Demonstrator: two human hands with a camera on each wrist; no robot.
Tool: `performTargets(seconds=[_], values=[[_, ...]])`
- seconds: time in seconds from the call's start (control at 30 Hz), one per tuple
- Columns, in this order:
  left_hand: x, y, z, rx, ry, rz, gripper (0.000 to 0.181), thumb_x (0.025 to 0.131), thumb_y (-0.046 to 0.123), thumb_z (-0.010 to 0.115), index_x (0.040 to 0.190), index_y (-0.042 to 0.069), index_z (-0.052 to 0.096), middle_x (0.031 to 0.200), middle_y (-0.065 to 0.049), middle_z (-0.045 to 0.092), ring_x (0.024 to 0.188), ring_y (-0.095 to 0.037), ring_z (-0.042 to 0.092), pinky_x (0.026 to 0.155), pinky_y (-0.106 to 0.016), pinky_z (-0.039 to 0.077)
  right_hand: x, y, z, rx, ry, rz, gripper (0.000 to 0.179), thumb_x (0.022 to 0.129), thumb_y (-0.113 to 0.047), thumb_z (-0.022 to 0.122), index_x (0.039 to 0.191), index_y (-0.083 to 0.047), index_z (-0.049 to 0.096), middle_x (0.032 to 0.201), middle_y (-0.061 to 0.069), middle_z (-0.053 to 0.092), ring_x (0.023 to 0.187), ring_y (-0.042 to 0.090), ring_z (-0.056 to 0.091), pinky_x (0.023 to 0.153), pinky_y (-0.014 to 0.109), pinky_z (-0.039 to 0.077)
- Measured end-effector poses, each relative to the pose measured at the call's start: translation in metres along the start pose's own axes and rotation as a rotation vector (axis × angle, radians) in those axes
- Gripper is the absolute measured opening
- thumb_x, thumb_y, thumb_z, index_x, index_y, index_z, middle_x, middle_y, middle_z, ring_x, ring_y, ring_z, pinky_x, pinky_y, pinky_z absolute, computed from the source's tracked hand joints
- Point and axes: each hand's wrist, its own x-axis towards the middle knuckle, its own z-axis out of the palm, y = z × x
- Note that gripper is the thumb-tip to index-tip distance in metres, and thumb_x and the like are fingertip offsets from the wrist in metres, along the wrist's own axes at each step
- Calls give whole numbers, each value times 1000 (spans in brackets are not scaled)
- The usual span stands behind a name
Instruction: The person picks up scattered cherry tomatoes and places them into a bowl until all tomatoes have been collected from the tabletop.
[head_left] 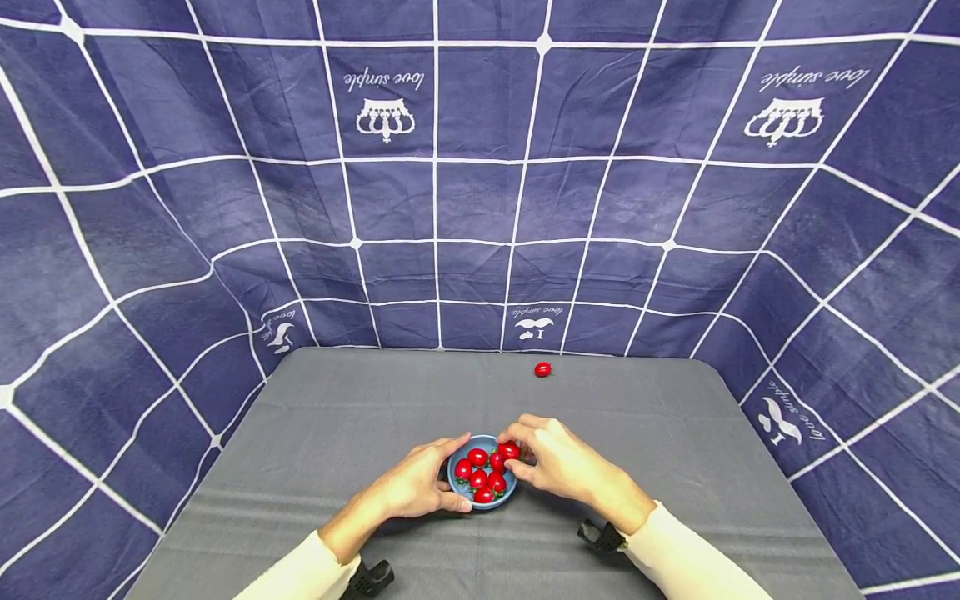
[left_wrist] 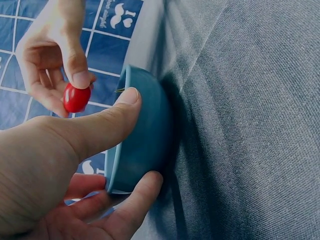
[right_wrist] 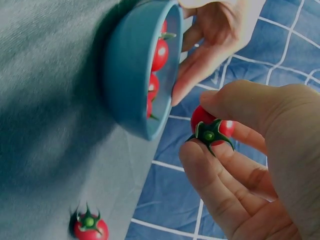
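A small blue bowl [head_left: 513, 492] [left_wrist: 150, 130] [right_wrist: 127, 65] stands on the grey cloth with several red cherry tomatoes [head_left: 478, 478] inside. My left hand [head_left: 417, 483] grips its left side, thumb near the rim and fingers spread around the wall. Over the right edge of the bowl, my right hand [head_left: 561, 460] pinches one cherry tomato [left_wrist: 76, 98] [right_wrist: 202, 118] between thumb and fingertips. That tomato is above the rim, and its green star-shaped calyx shows in the right wrist view.
One more cherry tomato [head_left: 542, 369] [right_wrist: 91, 231] lies by itself on the grey table cloth [head_left: 360, 400], toward the back edge. Blue cloth with white grid lines [head_left: 480, 200] hangs behind and at both sides.
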Motion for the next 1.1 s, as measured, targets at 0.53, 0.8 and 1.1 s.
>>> performTargets(seconds=[0.53,0.8,1.1], values=[[-2,1,-1,108,14,2,110,84,28,109,171,-6,51,159,-24,68,143,-37,70,120,-51,62,14,-23,13,-15,-17,-67,28,96,-11,95,123,-10,85,107,-1,77,85,3,69,77,7,56],[-2,-2,-1,83,7,11,109,84,25,108,171,-8,50,159,-26,67,136,-37,74,109,-41,68,18,-35,17,1,-25,-87,28,97,-13,95,124,-10,85,105,0,75,78,10,71,72,3,50],[-3,-2,-1,107,6,18,110,85,29,108,171,-6,51,159,-23,68,141,-37,73,115,-49,65,20,-37,24,-7,-11,-126,27,97,-11,94,122,-10,86,104,0,76,75,7,68,71,1,48]])
